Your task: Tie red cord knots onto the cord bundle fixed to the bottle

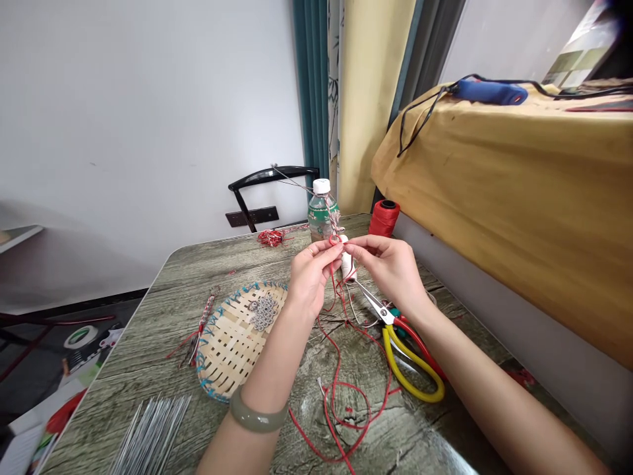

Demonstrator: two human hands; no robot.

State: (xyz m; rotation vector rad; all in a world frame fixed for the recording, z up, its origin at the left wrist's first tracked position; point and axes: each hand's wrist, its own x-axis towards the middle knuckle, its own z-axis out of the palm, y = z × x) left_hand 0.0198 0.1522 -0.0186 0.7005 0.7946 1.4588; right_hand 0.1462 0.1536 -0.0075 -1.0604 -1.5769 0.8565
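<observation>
My left hand pinches a red cord close to a small loop, just in front of the bottle. Fingertip to fingertip with it, my right hand is closed on the same red cord. Long ends of the cord trail down and lie in loose coils on the table. Behind the fingers stands a clear bottle with a green label and white cap, red and white twisted strands hanging at its side. A white thread spool is partly hidden by my fingers. Scissors with red and yellow handles lie below my right wrist.
A woven basket with small grey metal rings sits left of my forearm. Thin metal rods lie front left. Red thread scraps and a red spool are at the back. A yellow-draped surface rises on the right.
</observation>
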